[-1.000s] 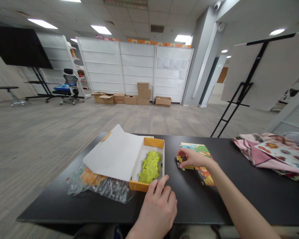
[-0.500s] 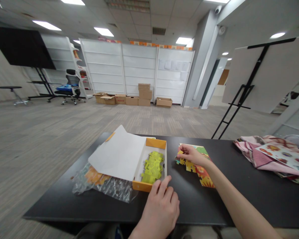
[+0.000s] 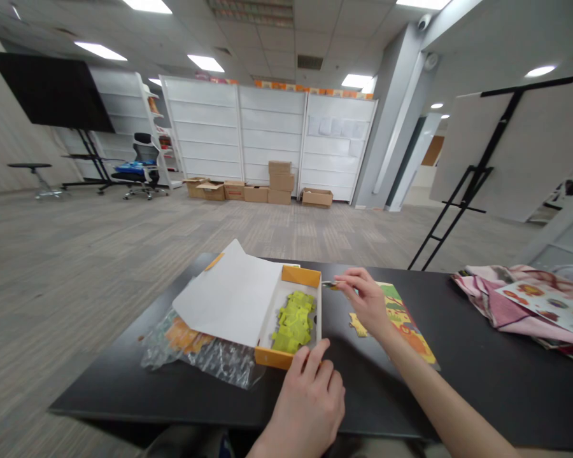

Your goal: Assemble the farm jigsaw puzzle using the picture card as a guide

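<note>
left hand (image 3: 310,397): at box (image 3: 271,357) corner | right hand (image 3: 363,299): pinching puzzle piece (image 3: 331,285)

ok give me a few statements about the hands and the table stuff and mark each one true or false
1. The right hand holds a thin piece. True.
2. The left hand is beside the pink cloth. False: it is at the near right corner of the box.
3. Yellow-green puzzle pieces lie inside the box. True.
4. The box is shut. False: its lid is folded open to the left.
</note>
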`<act>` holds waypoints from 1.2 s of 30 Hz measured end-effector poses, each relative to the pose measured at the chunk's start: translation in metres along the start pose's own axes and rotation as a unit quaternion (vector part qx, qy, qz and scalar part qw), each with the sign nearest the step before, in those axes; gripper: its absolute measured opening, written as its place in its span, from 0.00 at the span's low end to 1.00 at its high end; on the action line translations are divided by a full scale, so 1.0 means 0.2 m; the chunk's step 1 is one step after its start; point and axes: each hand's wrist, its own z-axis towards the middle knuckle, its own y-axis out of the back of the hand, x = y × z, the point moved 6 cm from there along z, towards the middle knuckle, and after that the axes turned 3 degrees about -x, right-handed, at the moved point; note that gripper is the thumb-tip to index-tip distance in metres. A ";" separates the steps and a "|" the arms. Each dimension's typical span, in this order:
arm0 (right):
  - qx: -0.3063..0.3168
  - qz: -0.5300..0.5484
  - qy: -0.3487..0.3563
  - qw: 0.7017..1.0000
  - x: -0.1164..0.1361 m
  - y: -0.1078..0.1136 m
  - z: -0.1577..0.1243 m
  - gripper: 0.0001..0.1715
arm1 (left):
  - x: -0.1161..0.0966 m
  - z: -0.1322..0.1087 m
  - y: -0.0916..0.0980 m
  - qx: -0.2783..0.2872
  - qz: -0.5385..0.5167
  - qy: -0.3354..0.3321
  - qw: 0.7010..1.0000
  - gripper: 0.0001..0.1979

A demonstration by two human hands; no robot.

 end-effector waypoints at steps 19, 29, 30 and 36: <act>0.435 -0.254 -0.151 0.851 -0.30 0.15 -0.11 0.37 | 0.00 0.00 0.00 0.003 -0.003 0.000 1.000 0.06; 0.405 -0.150 -0.165 0.887 -0.23 0.14 -0.06 0.16 | 0.00 0.01 0.00 0.000 -0.002 0.000 1.000 0.06; 0.394 -0.111 -0.166 0.897 -0.20 0.14 -0.05 0.14 | 0.00 0.00 0.00 0.000 -0.003 -0.001 1.000 0.06; 0.092 -0.021 -0.007 0.996 0.04 0.09 0.04 0.13 | 0.00 0.00 -0.01 0.003 0.001 -0.002 1.000 0.07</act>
